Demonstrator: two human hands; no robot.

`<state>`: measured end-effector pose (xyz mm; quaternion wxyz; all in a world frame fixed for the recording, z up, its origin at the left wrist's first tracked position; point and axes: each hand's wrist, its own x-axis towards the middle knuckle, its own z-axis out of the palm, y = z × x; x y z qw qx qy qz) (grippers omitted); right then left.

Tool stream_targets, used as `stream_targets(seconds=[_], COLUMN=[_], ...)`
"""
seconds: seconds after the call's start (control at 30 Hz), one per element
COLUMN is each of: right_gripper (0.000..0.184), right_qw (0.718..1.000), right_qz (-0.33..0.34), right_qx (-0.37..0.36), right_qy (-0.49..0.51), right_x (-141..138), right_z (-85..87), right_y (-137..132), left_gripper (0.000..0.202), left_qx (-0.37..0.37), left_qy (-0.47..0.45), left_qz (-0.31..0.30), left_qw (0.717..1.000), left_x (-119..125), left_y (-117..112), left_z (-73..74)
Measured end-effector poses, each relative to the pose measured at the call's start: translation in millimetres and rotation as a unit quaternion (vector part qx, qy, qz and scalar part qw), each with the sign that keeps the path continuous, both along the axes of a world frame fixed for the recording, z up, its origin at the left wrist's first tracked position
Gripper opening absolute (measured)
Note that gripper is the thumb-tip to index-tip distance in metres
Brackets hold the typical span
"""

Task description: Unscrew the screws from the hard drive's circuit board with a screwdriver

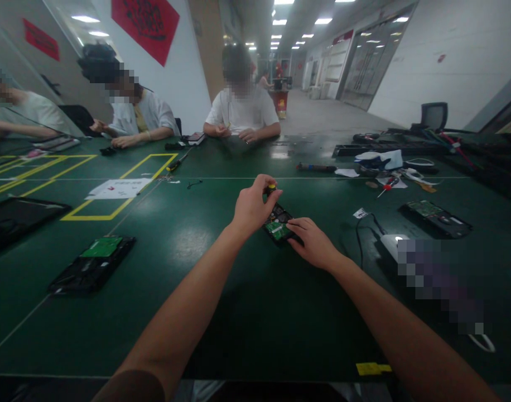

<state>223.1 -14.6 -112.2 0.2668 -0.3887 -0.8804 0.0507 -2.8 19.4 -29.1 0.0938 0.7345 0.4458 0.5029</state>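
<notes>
In the head view, a small black device with a green circuit board (276, 230) lies on the green table in front of me. My left hand (252, 205) is closed around a screwdriver (272, 187), held upright over the device's far part; only its yellow-and-black top shows, and the tip is hidden. My right hand (313, 241) grips the device's near right edge, fingers on top and thumb at the side. Further left rests a similar opened black device (94, 262) with a green board. Another such device (437, 218) is at the right.
A white power bank-like object (395, 245), partly blurred, lies right with a black cable. A red screwdriver (390, 184), gloves (379, 160) and a dark cylindrical tool (316, 167) sit further back. Yellow tape (111, 216) frames a paper sheet (118, 188). Several people sit across the table.
</notes>
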Motion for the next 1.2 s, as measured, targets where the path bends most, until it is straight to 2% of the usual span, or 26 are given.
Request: stream_targets(seconds=[0.33,0.53,0.73,0.97,1.2], right_gripper=[0.041,0.04,0.04,0.04,0.04], right_qw=[1.0,1.0,1.0,1.0,1.0], right_qz=[0.001,0.003,-0.003,-0.003,-0.002], right_qx=[-0.01,-0.008,-0.008,-0.003,0.005], right_qy=[0.003,-0.005,-0.007,-0.01,-0.016], right_x=[0.1,0.2,-0.1,0.0,0.1], right_z=[-1.2,-0.4,0.6,0.8,0.4], right_y=[0.9,1.1,0.2,0.2,0.2], left_gripper=[0.016,0.023,0.026,0.025,0.022], left_qx=[0.032,0.057,0.058,0.056,0.09], left_qy=[0.061,0.067,0.067,0.053,0.053], left_qz=[-0.021,-0.012,-0.04,-0.02,0.022], left_qw=[0.997,0.996,0.995,0.997,0.994], left_x=[0.8,-0.8,-2.0,-0.9,-3.3], left_y=[-4.2,-4.0,-3.2,-3.7,0.1], left_z=[4.8,7.8,8.2,6.5,4.5])
